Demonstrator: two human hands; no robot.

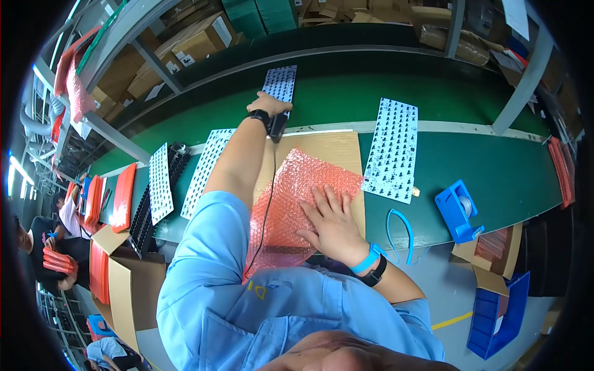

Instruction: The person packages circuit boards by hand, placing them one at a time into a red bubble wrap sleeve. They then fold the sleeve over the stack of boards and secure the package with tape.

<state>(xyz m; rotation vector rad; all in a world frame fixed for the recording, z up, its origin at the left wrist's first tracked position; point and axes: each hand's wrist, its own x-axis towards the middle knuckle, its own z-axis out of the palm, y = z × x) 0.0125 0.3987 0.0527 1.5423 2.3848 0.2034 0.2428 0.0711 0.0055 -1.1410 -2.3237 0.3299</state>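
Observation:
My left hand reaches to the far side of the bench, its fingers curled on the near end of a white circuit board with rows of black marks. A black strap is around that wrist, and beside it hangs a black box-like piece with a thin cable running back toward me. Flat on a pink bubble-wrap sheet lies my right hand, fingers spread. Under the wrap is a brown cardboard sheet. A blue band and a black strap circle the right wrist.
More white boards lie to the right and left, one board beside a black frame. A blue tape dispenser and a blue loop are at right. An open carton stands lower left; people work beyond it.

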